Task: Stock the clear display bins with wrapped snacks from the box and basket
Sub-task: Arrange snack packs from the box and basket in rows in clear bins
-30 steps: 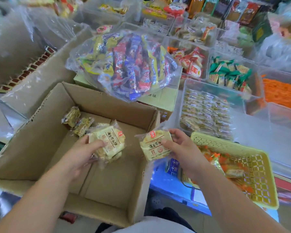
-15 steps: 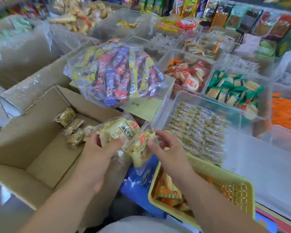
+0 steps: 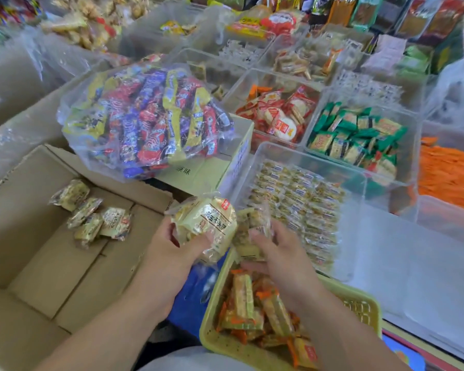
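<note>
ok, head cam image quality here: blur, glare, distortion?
Head view: mild motion blur on left hand, right hand and their snack packs; glare washes the clear bin walls and candy bag; wide-angle bows the cardboard box edges; back shelf soft.

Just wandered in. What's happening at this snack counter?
A person is restocking a snack display by hand. The left-hand grip holds a cream-wrapped snack pack, and the right-hand grip holds a smaller packet beside it. Both are between the cardboard box, where a few packets lie, and the yellow basket, just short of the clear bin.
</note>
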